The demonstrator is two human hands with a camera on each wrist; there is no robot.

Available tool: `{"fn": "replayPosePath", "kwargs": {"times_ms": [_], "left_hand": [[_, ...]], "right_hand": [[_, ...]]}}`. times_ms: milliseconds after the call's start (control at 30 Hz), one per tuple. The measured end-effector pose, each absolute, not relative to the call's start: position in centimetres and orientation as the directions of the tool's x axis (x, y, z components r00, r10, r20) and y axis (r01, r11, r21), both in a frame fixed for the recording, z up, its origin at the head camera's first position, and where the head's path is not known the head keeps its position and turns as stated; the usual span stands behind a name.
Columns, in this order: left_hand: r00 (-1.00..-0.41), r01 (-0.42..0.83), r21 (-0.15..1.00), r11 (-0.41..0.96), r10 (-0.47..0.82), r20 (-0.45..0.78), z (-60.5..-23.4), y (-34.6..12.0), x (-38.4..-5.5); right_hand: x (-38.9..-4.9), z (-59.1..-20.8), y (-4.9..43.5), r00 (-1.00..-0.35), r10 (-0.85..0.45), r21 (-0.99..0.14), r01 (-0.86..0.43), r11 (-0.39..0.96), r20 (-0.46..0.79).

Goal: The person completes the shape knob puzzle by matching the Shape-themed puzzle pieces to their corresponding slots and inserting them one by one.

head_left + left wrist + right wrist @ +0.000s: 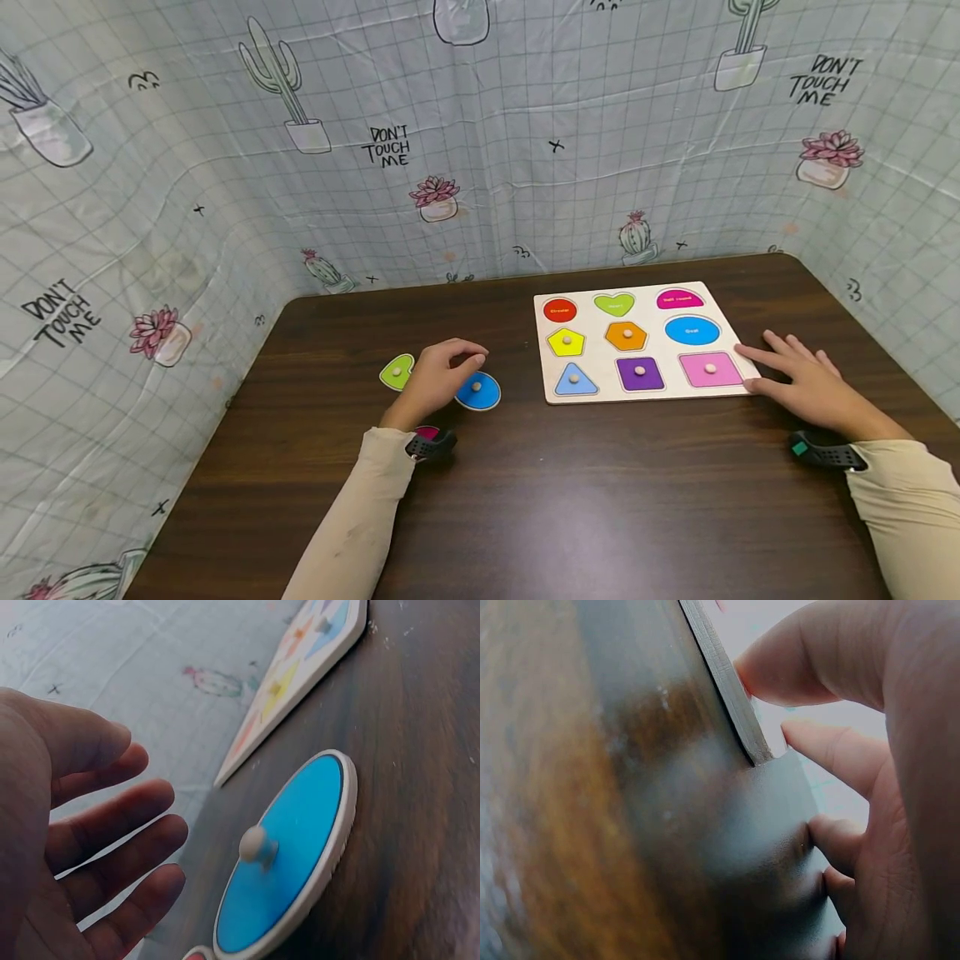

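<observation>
My left hand (pixel 437 377) hovers over the table beside a blue oval puzzle piece (pixel 482 392), its fingers loosely bent. In the left wrist view, a gap shows between those fingers and the round wooden knob (pixel 253 844) on the oval. A green heart piece (pixel 394 373) lies left of this hand, partly covered by it. Under the wrist, a magenta piece (pixel 427 432) peeks out. My right hand (pixel 806 382) rests spread at the right edge of the wooden shape puzzle board (pixel 592 393), with thumb and index fingertips on its edge.
On the board, knobbed pieces fill the yellow pentagon (pixel 566 342), orange hexagon (pixel 626 336), blue triangle (pixel 575 380), purple square (pixel 640 374) and pink rectangle (pixel 709 369) spots. Circle, heart, half round and oval spots show printed words. A patterned cloth (pixel 510 183) surrounds the dark table (pixel 570 500).
</observation>
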State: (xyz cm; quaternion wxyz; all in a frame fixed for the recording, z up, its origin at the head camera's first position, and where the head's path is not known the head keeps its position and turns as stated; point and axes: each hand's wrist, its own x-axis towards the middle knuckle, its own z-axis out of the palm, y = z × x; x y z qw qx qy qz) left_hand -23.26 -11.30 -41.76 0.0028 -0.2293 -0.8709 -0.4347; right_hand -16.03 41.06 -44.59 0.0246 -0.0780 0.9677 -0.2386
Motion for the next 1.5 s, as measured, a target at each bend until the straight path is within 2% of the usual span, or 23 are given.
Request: {"fn": "replayPosePath", "kwargs": {"times_ms": [700, 1100, 1500], "left_hand": [[-0.923, 0.344, 0.767, 0.542, 0.345, 0.171, -42.3, -14.2, -22.1], [-0.854, 0.497, 0.631, 0.596, 0.462, 0.238, -43.3, -13.9, -22.1], [-0.847, 0.508, 0.560, 0.654, 0.497, 0.189, -43.7, -13.5, -22.2]], "right_hand": [[-16.1, -44.8, 41.2, -0.987, -0.159, -0.479, -0.145, 0.866, 0.011], [-16.3, -44.8, 41.1, -0.987, -0.161, -0.472, -0.143, 0.870, 0.002], [-16.1, -44.6, 41.1, -0.988, -0.157, -0.457, -0.134, 0.879, -0.011]]}}
